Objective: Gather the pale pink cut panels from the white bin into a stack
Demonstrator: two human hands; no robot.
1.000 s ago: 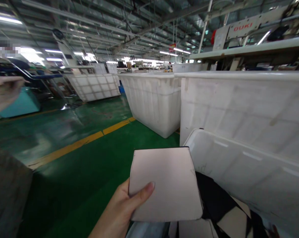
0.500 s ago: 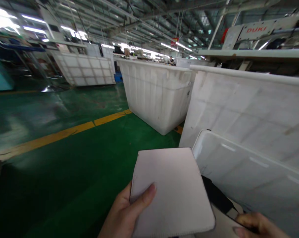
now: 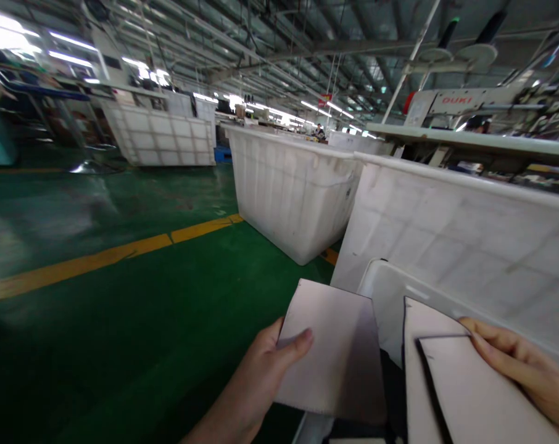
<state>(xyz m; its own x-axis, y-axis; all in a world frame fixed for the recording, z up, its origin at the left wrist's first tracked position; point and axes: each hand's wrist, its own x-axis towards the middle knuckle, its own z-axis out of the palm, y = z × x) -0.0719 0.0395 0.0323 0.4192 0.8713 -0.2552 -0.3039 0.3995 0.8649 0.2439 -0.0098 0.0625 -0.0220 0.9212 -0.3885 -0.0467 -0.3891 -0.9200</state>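
Observation:
My left hand holds a pale pinkish flat panel with a dark edge, thumb on top near its left side. My right hand grips two more stacked panels of the same kind at their far right corner, lifted beside the first one. Both sets hover over a low white plastic bin at the bottom right; dark material shows between the panels inside it.
Large white plastic tubs stand ahead and right, another at the far left back. A sewing machine sits on a table at the upper right. Green floor with a yellow line spreads to the left.
My right hand has come up from the bottom edge, lifting two panels out of the bin. The left-hand panel shifted slightly right and tilted. The view panned right.

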